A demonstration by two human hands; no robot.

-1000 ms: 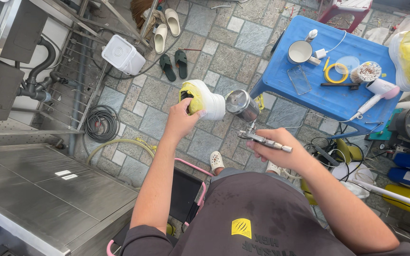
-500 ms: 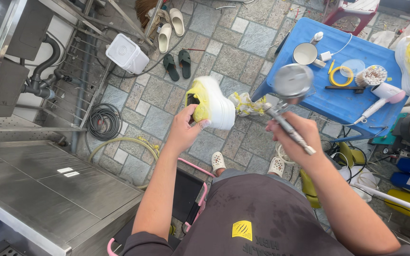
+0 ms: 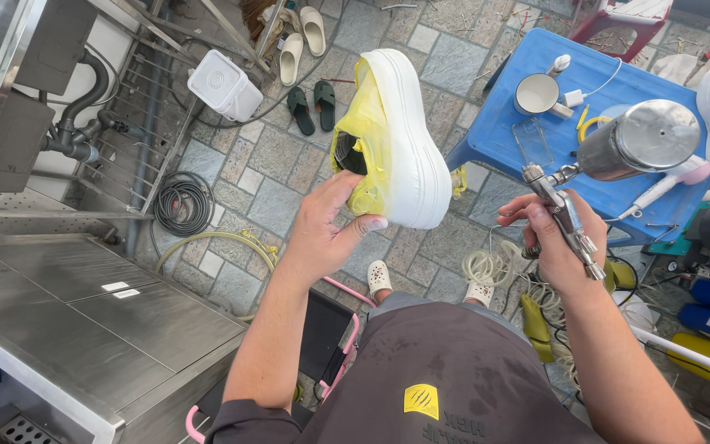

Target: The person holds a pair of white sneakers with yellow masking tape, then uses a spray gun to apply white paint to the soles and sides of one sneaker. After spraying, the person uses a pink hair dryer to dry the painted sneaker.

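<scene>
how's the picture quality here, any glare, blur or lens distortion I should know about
Head view: bright daylight, sharp throughout. Glare on the spray gun's metal cup and the steel counter. The white shoe sole is nearly blown out. Wide-angle bending shows at the edges. No motion blur on the left hand or right hand.

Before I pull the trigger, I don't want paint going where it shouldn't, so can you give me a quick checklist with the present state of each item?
1. Shoe held firmly: ok. The left hand grips the white shoe at its opening, raised off the ground.
2. Upper masked: ok. Yellow film covers the upper; the white sole is bare.
3. Spray gun in hand: ok. The right hand holds the spray gun, its metal cup on top.
4. Nozzle aimed at the sole: cannot tell; the tip's direction is unclear.
5. Paint in the cup: cannot tell; the cup is closed.
6. Area behind the shoe clear: not ok. The blue table with a mug lies close behind.
</scene>
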